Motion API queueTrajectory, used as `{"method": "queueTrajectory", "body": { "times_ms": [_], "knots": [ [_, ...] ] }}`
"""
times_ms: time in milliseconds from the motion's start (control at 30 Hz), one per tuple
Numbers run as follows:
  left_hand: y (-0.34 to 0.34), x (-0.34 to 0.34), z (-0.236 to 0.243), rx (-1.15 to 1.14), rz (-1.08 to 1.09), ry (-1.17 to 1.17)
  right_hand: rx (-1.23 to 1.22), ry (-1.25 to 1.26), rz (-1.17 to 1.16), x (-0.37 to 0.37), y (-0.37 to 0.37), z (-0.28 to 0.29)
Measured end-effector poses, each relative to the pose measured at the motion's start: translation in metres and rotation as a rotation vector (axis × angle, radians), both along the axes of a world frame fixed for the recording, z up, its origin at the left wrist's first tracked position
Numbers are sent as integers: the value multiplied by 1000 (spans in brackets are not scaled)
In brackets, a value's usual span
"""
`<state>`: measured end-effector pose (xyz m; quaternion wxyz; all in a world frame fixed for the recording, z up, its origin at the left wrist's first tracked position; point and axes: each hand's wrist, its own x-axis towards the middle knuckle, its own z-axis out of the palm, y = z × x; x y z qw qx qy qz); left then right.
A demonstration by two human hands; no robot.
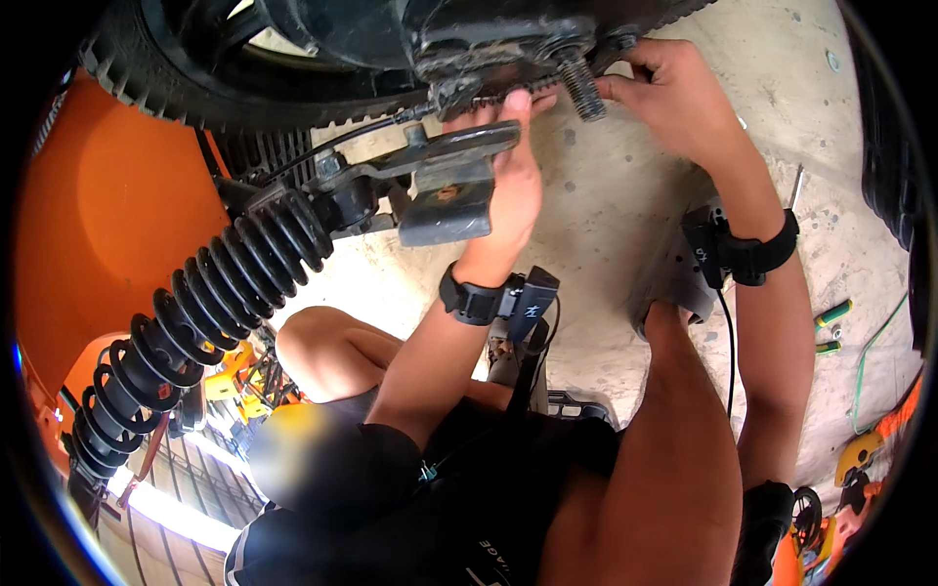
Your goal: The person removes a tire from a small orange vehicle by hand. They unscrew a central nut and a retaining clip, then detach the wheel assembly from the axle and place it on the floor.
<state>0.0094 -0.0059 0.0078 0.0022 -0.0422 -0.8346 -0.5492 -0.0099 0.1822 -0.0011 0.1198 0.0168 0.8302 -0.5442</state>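
Observation:
Overhead is the dark underside of a vehicle, with a knobbly black tyre (215,112) at left and a greasy black casing (489,44). My left hand (513,176) reaches up behind a black metal bracket (449,210). Its fingers close against a toothed, chain-like edge below the casing, and the bracket covers part of them. A threaded bolt (584,93) sticks down between my hands. Just right of it, my right hand (674,98) is closed in a pinch at the casing's lower edge. What its fingertips grip is too small to make out.
A black coil-spring shock absorber (205,313) slants down the left side, beside an orange panel (107,225). On the pale floor at right lie a green-handled tool (833,313) and a thin metal rod (797,186). My bent legs are below my arms.

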Motion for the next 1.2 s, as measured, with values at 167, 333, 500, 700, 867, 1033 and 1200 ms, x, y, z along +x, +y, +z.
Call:
{"method": "queueTrajectory", "body": {
  "times_ms": [167, 333, 500, 700, 867, 1033, 1200],
  "knots": [
    [5, 10, -7, -227, 166, 219, 73, 41, 32, 1, -7, 2],
    [17, 12, -3, -237, 304, 171, 79, 112, 3, 5, -12, -10],
    [27, 6, -12, 221, 289, 136, -21, 36, -53, 10, -15, -9],
    [11, -4, 2, -120, 112, -29, -43, 167, -103, 6, -15, -17],
    [26, 2, 8, 336, 236, -28, -14, 226, -86, 5, -19, -22],
    [30, 8, 11, 386, 308, -127, 12, 184, -41, 6, -11, -33],
    [36, 4, 1, 568, 459, -228, 125, 336, -24, 2, -11, -23]
  ]
}}
